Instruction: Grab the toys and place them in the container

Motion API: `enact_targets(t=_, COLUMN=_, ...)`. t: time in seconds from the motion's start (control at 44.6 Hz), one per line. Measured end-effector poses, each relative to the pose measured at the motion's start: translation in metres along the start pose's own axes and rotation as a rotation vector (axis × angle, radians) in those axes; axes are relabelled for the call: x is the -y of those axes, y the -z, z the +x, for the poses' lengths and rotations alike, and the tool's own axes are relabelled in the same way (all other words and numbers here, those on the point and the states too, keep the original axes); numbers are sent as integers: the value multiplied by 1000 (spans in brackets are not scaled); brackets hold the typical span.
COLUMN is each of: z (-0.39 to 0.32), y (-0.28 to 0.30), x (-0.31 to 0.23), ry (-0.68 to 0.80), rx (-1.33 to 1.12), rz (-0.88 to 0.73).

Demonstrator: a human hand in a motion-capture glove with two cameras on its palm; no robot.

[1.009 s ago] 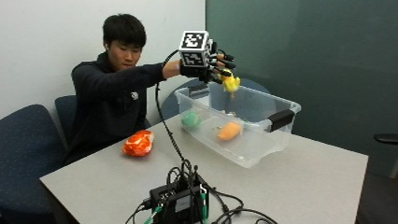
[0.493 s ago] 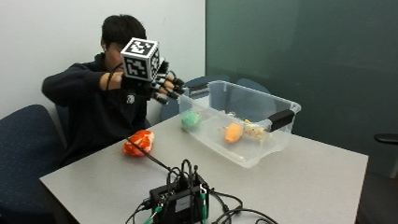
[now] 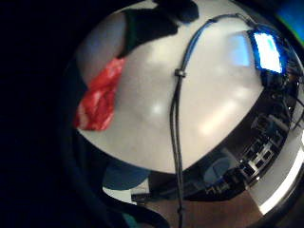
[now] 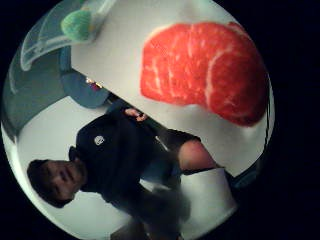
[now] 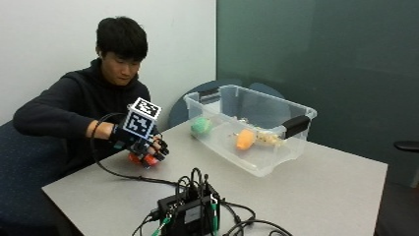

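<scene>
Outside view: gloved right hand [image 5: 145,146] is down at the table [image 5: 314,187], right over the red-and-white plush toy [image 5: 140,159] at the near left of the tabletop, in front of the person. Fingers [image 5: 159,149] curl down over the top of the toy, toy peeking out below them. Can't tell if they actually pinch it or only cover it, or whether the toy has left the table.

Thumb-side palm view: toy [image 4: 205,70] fills a big part of the view, red with white streaks like a salmon slice, lying on the white tabletop, so it's close under the palm. Little-finger-side palm view: same toy [image 3: 99,97] at the view's edge, on the table, partly hidden in shadow.

Clear plastic container [image 5: 258,105] sits further back on the table, well apart from the hand, lid off, black handle clips at both ends. Inside it: a green plush ball [image 5: 201,126] at the end nearer the person, an orange toy [image 5: 245,139] near the middle, and a pale toy [image 5: 268,138] just beside the orange one.

Black electronics box with cables [image 5: 190,209] sits on the near edge of the table, well apart from the container.
</scene>
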State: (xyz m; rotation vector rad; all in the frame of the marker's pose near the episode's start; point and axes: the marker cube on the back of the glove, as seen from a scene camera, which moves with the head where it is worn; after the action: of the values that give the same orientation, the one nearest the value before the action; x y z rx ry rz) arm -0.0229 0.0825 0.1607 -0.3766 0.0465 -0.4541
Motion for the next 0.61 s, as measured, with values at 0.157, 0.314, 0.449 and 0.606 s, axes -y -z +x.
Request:
enact_targets(t=0.157, z=-3, y=-11, x=14, ry=33, rx=70, rz=125)
enact_targets(t=0.314, z=-6, y=-5, x=26, ry=26, rx=149, rz=258)
enact_targets(t=0.449, z=-19, y=20, x=25, ry=9, rx=158, rz=392)
enact_targets(t=0.606, z=-51, y=103, x=18, ry=121, rx=53, rz=602)
